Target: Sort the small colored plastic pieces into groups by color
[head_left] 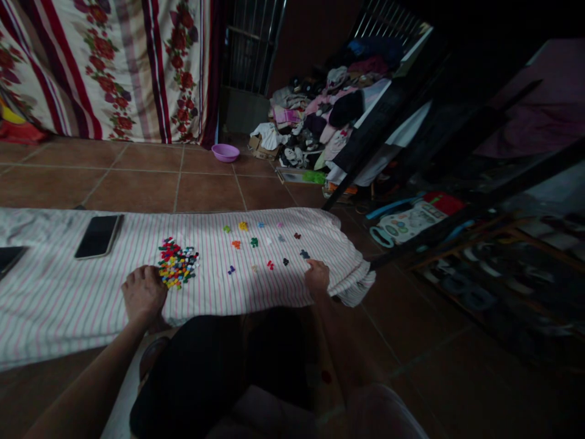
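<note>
My left hand (144,291) lies on the striped cloth with its fingers spread, at the left edge of a mixed pile of tiny coloured pieces (177,263). My right hand (317,276) is at the right end of the cloth, its fingers curled together and the tips close to a small dark grey cluster (304,253). Whether anything is pinched there is too small to see. Between the hands, small groups sorted by colour lie apart, among them yellow pieces (243,225), orange pieces (236,244), green pieces (254,242), red pieces (270,265) and black pieces (286,261).
A smartphone (99,236) lies left of the pile, and a second dark device (10,259) is at the left edge. Beyond the striped cloth (210,299) are a purple basin (225,152) on the tiled floor and a heap of clothes (329,116). Dark poles stand at right.
</note>
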A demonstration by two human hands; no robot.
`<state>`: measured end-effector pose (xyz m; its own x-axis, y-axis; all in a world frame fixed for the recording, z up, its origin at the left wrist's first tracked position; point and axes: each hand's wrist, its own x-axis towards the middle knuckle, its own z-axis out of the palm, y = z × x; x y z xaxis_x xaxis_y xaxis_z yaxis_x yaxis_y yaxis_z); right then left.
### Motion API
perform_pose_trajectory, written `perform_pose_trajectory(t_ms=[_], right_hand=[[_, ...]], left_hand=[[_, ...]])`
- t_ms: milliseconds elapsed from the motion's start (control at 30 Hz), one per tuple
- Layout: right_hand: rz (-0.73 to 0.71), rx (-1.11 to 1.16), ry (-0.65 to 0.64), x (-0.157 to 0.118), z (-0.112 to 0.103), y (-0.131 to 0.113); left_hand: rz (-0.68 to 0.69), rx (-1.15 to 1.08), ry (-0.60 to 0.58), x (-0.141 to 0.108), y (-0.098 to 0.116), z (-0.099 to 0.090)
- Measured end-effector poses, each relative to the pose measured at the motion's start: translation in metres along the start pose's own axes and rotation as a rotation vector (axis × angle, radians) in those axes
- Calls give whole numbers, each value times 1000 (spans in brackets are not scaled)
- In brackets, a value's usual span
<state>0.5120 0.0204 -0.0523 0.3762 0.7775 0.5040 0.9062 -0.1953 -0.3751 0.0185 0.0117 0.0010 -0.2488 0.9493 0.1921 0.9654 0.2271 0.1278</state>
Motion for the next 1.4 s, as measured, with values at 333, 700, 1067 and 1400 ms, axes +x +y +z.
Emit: perform_pose_trajectory(t_ms=[333, 700, 1067, 1400], right_hand=[[-6, 2, -26, 7, 2, -6], [-207, 336, -169, -36, -5, -126], [-500, 532, -554, -103, 19, -252], [-442, 332, -620, -101, 29, -305]], left_hand=[[0, -12, -4, 1, 1, -1], [-11, -42, 3, 2, -1, 3], [-2, -71, 20, 2, -1, 3], [4, -72, 20, 1, -1, 1]])
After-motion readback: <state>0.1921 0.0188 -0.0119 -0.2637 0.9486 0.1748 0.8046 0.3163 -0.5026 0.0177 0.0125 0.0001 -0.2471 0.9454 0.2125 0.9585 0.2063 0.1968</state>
